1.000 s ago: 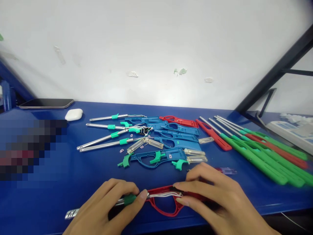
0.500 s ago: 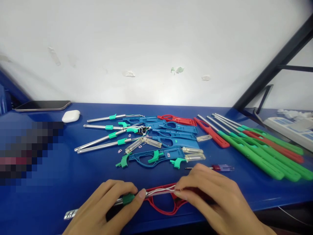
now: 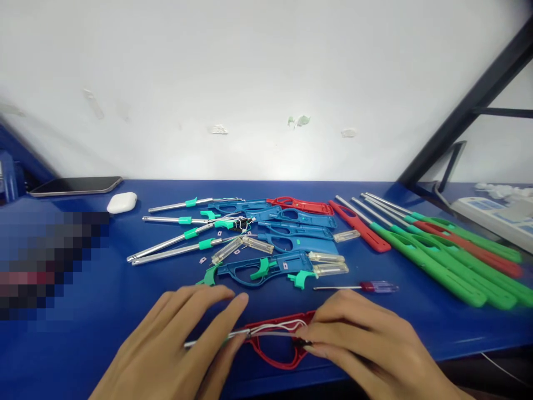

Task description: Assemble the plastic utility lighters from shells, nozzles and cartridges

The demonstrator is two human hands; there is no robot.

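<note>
A red lighter casing half (image 3: 272, 364) lies open at the table's front edge, its trigger loop toward me. White wires (image 3: 275, 326) and a thin clear tube run along it from a metal lighter tube (image 3: 239, 333) at its left end. My left hand (image 3: 179, 344) is over that metal tube, with thumb and forefinger apart; its palm hides most of the tube. My right hand (image 3: 358, 339) pinches a small black igniter part (image 3: 302, 343) at the casing, where the wires end. Its fingers cover the casing's right end.
Blue casing halves (image 3: 291, 261), metal tubes (image 3: 166, 253), green triggers (image 3: 300, 279) and clear fuel tanks (image 3: 331, 269) lie beyond my hands. A screwdriver (image 3: 377, 286) lies near my right hand. Green lighters (image 3: 437, 266) lie at right; a phone (image 3: 79, 185) and white earbud case (image 3: 122, 203) at back left.
My left thumb and forefinger have parted from the metal tube's end. My right fingers have shifted slightly down, the black part now shows, and the wires bow upward.
</note>
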